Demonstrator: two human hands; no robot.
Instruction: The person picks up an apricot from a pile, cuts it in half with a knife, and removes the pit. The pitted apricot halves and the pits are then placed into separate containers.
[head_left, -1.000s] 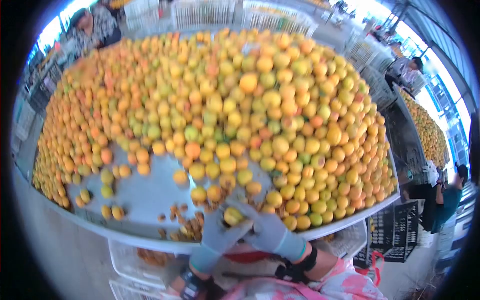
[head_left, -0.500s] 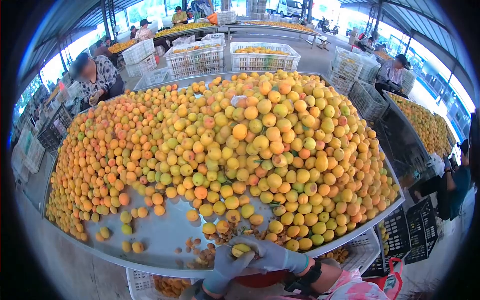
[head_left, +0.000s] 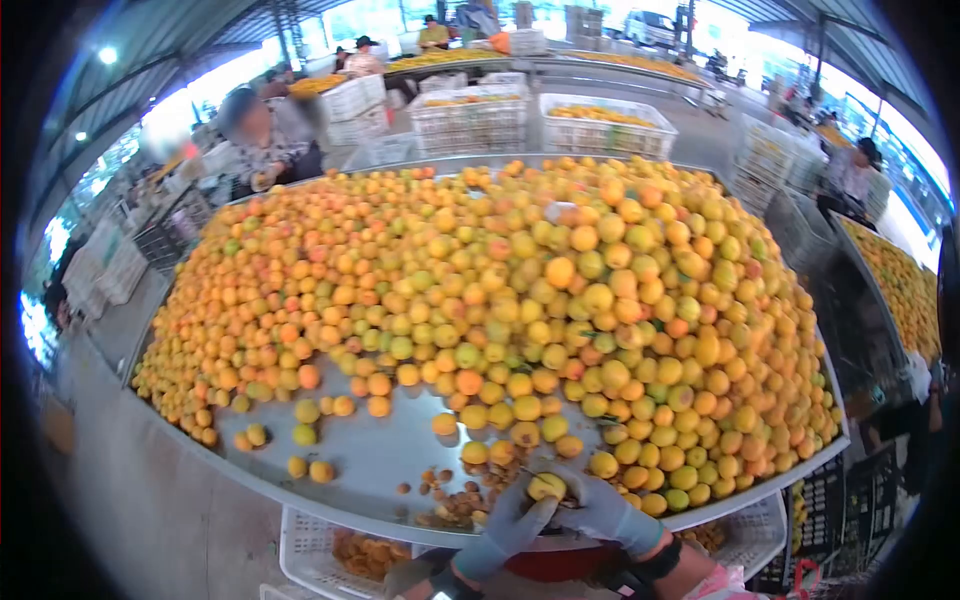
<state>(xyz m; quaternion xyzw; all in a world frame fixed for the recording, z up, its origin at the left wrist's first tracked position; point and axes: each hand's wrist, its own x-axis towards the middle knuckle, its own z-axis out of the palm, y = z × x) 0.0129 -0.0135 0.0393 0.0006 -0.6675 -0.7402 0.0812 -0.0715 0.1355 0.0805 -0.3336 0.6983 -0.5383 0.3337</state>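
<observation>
Both my hands wear grey gloves and meet at the near edge of the metal table (head_left: 400,420). Between them is a yellow-green apricot (head_left: 546,487). My left hand (head_left: 508,528) pinches it from the left, its thumb lying along the fruit's near side. My right hand (head_left: 603,512) closes round it from the right, with some fingers hidden behind the fruit. Just left of the gloves lies a small heap of brown pits and scraps (head_left: 462,500). A big pile of apricots (head_left: 480,300) rises beyond and to the right.
Below the table's near edge, a white crate (head_left: 300,550) holds brownish-orange pieces, with another white crate (head_left: 755,535) to the right. Black crates (head_left: 870,500) stand at far right. Across the table works another person (head_left: 270,140). Fruit-filled crates (head_left: 470,125) line the back.
The camera view has swung left, so the scene sits further right and is somewhat blurred. My hands stay together at the near edge, the apricot now turned more upward between them.
</observation>
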